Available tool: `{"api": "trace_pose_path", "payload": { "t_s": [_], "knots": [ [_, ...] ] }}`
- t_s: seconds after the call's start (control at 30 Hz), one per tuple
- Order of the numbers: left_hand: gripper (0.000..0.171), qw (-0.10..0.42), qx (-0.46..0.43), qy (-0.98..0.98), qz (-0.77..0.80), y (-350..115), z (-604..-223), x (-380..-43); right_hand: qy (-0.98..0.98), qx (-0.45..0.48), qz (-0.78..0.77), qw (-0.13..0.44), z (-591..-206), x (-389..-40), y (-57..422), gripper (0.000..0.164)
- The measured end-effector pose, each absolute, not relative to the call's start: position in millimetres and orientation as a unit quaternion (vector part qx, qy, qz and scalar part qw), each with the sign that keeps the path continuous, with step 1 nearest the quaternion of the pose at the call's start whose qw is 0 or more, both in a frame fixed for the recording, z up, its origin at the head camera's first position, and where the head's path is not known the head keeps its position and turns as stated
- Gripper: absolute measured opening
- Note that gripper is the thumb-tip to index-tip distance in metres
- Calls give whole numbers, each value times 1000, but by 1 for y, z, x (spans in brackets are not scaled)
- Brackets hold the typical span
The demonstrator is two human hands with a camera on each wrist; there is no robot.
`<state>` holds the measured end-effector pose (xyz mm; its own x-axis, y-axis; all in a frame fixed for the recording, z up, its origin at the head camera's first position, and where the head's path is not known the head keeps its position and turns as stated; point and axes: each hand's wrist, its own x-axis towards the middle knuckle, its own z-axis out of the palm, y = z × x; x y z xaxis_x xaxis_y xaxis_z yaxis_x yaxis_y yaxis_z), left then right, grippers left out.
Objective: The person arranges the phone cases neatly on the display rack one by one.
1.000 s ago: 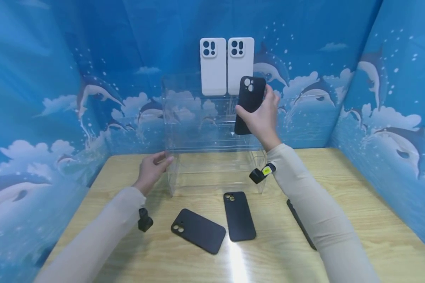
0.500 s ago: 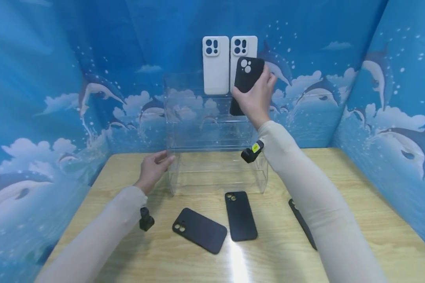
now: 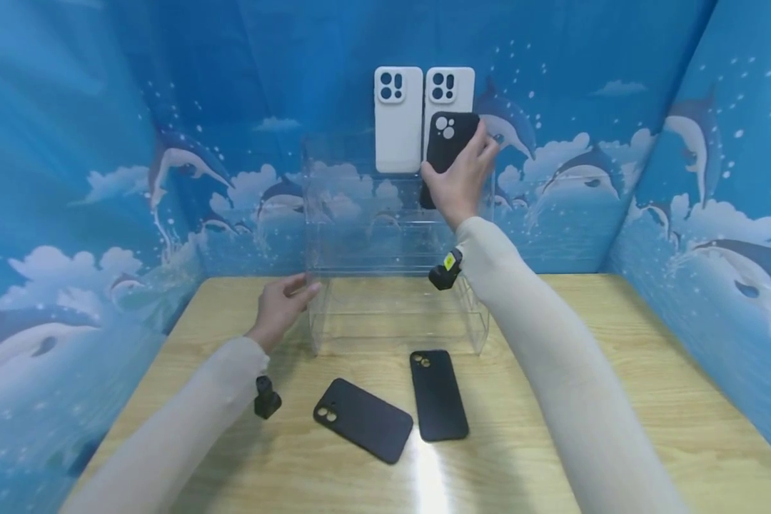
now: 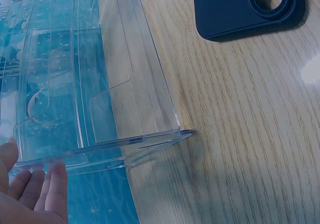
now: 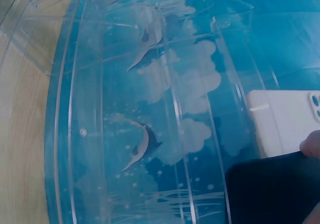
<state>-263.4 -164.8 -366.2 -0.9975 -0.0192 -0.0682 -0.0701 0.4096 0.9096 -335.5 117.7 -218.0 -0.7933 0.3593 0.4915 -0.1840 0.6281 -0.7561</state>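
Note:
My right hand (image 3: 465, 171) grips a black phone case (image 3: 448, 139) by its sides, upright with the camera cutouts at the top. The case overlaps the right one of two white phone cases (image 3: 398, 135) standing on the top tier of a clear acrylic stepped display stand (image 3: 392, 335). In the right wrist view the held case (image 5: 275, 189) is close in front of a white case (image 5: 285, 119). My left hand (image 3: 283, 303) holds the stand's left side panel, thumb and fingers on either side of it in the left wrist view.
On the wooden table (image 3: 527, 400), in front of the stand, lie two more black phone cases: one slanted (image 3: 363, 421) and one lengthwise (image 3: 439, 396). A blue dolphin-print backdrop (image 3: 263, 86) encloses the back and sides.
My right hand has moved the black case up and slightly left, in front of the right white case, then dipped slightly. My left hand stays at the stand. Another black case at right is now hidden behind my sleeve.

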Motion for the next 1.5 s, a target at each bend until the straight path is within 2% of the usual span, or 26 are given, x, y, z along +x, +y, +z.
{"api": "trace_pose_path", "payload": {
  "t_s": [0.77,1.5],
  "knots": [
    [62,27,-31,839,542,-165,-365,-263,-878,-104,375,279,-226,-342,118,95],
    [65,18,-11,833,552,-165,-366,-261,-884,-113,349,288,-233,-343,112,91]
  ]
}}
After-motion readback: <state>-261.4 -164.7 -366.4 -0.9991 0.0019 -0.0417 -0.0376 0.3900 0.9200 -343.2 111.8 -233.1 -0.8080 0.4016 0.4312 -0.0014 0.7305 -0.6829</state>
